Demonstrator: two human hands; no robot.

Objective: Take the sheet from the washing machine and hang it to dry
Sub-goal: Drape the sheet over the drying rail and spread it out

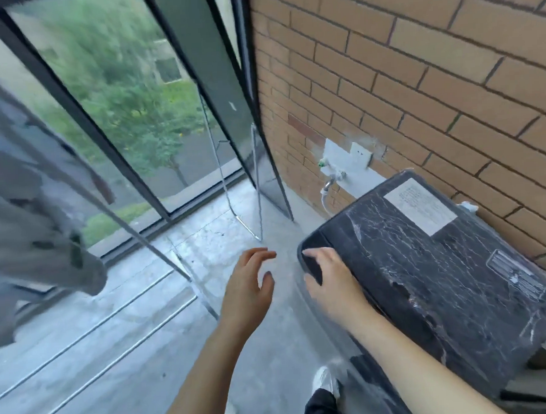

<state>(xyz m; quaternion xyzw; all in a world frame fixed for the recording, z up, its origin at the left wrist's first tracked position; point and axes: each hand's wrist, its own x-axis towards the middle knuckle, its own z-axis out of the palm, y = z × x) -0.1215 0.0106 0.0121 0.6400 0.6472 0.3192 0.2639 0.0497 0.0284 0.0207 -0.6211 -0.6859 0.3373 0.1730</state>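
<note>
From the head view, we look down at a concrete floor between a tall glass window and a brick wall. The washing machine stands against the wall, its closed dark lid covered in wrinkled plastic film, with a white label near the far edge of the lid and a smaller grey plate nearer the wall side.

Our right hand rests on the lid's near-left corner, palm down, fingers curled over the rounded front edge of that corner, gripping it loosely. Our left hand hovers just beside it over the floor, released, fingers spread and slightly bent, holding nothing and touching nothing. The two hands are near each other, with a narrow strip of floor between them.

The sheet does not show anywhere; with the lid shut we cannot tell what lies inside the machine beneath our right hand.

Behind the machine, a white wall plate with a tap and hose sits on the brick. A metal drying rack stands on the floor by the window, left of our left hand, and grey cloth hangs blurred at the left edge. A shoe shows below the right forearm.
</note>
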